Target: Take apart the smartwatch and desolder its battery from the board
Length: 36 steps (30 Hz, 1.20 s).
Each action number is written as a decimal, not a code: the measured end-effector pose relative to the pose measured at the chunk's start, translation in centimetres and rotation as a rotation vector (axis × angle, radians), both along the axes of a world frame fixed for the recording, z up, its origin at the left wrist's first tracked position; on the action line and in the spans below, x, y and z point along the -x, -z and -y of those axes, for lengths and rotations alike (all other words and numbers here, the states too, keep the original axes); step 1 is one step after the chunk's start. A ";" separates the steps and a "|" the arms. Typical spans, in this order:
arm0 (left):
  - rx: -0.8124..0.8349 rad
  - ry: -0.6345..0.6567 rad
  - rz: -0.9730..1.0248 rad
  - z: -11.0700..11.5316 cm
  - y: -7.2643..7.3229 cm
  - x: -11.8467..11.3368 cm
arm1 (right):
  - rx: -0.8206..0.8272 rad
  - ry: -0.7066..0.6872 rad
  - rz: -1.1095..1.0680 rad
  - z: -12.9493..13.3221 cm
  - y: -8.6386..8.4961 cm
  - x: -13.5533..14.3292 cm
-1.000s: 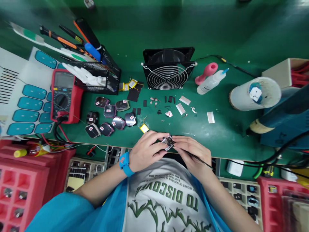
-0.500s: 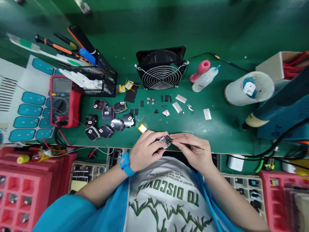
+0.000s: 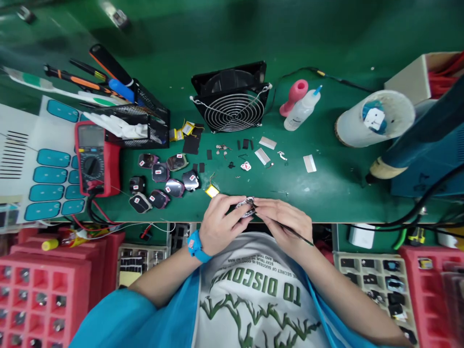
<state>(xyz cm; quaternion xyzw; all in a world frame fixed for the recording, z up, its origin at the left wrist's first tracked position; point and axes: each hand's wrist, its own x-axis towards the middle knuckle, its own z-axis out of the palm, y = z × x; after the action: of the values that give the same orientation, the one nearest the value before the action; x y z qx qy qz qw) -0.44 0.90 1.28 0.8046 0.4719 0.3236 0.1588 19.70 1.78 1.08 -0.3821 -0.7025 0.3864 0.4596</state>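
Our left hand (image 3: 223, 222) is closed on a small open device (image 3: 247, 207), fingers at its left and near sides. Our right hand (image 3: 284, 222) pinches a thin dark tool (image 3: 295, 233) that slants away to the near right; we cannot tell whether its tip touches the device. The device shows just inside the near edge of the green bench (image 3: 319, 205), and whether it rests there or is held above, we cannot tell.

Just beyond our left fingers lies a yellow battery (image 3: 212, 191), the closest thing to bump. Farther left, watch cases (image 3: 159, 171) crowd together, with a red multimeter (image 3: 82, 166) beyond them. Straight ahead we have small loose parts, then a fan (image 3: 235, 113) on the far side. Our widest gap runs rightward along the near edge, bounded by a pale strip (image 3: 309, 163) on the far side and a blue-handled tool (image 3: 409, 150) at right.
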 end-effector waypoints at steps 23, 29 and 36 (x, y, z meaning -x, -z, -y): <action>-0.020 0.024 -0.004 -0.4 -0.4 -0.2 | -0.381 -0.045 0.201 0.8 1.5 0.0; -0.006 0.013 -0.020 -0.2 -0.2 -0.1 | -0.081 0.031 0.017 0.5 0.5 0.0; -0.011 0.012 -0.018 0.0 0.1 0.0 | -0.082 0.038 0.030 0.0 0.0 0.5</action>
<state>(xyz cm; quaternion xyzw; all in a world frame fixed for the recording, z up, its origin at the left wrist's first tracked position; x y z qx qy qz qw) -0.39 0.86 1.20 0.8112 0.4665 0.3181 0.1521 19.18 1.77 1.10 -0.3819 -0.7171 0.3427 0.4717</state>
